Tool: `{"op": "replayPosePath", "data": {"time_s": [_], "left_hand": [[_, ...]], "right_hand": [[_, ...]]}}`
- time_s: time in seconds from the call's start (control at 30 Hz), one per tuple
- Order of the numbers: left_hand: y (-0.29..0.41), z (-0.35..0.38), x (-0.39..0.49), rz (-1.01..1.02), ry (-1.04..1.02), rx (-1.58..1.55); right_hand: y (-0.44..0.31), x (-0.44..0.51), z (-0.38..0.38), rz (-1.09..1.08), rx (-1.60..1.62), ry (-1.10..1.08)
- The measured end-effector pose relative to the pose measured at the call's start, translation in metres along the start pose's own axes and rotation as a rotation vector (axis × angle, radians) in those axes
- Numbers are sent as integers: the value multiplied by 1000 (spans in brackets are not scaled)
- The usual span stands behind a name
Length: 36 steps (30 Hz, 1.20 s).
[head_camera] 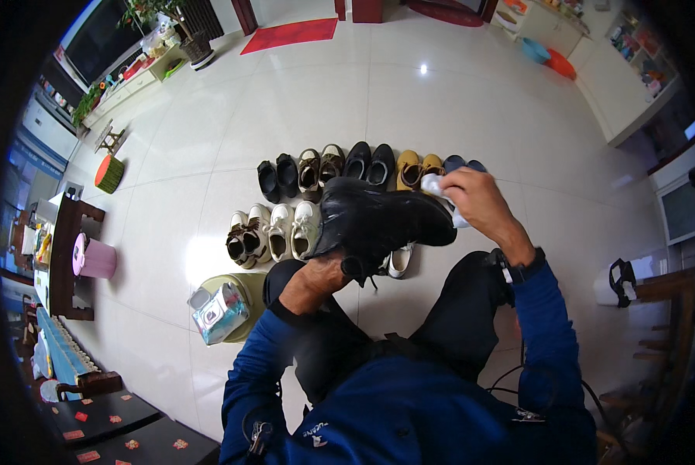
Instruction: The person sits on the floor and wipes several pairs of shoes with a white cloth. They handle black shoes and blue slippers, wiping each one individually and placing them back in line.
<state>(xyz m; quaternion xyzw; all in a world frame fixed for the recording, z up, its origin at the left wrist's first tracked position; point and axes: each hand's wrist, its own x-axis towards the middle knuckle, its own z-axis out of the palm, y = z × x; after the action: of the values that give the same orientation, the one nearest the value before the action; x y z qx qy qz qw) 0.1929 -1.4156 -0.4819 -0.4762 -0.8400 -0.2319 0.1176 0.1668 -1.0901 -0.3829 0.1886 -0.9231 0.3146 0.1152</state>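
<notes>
A black boot is raised above the floor in front of me, its toe pointing right. My left hand supports it at the near left side, with the fingers hidden by the boot. My right hand pinches a white wipe beside the toe; part of the wipe shows below my fingers. Beneath and beyond the boot stand two rows of shoes, among them white sneakers, tan shoes and black shoes. The boot covers part of the nearer row.
A pack of wipes lies on a pale green bin or stool by my left knee. Farther left are a pink bucket and a dark wooden table. Wooden furniture stands at right. A thin cable hangs near my right arm.
</notes>
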Motion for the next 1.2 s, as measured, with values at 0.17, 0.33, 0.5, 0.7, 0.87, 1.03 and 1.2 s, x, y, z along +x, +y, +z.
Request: {"op": "replayPosePath", "data": {"time_s": [0.17,0.33,0.5,0.7,0.87,1.03,1.2], "left_hand": [[2,13,27,-56,152,-124],[19,23,48,-159,419,-193],[32,33,52,-219,337,-194],[40,28,59,-161,348,-228],[42,26,70,-371,465,-826],[32,43,73,-465,694,-2120],[25,49,59,-266,801,-2449]], "right_hand": [[-2,-51,15,342,388,594],[-15,-62,43,270,290,827],[-15,-28,53,50,156,963],[-24,-22,77,-88,-54,606],[-30,-10,80,-46,80,733],[-34,-1,81,-170,71,398],[-30,-27,87,-35,63,415]]}}
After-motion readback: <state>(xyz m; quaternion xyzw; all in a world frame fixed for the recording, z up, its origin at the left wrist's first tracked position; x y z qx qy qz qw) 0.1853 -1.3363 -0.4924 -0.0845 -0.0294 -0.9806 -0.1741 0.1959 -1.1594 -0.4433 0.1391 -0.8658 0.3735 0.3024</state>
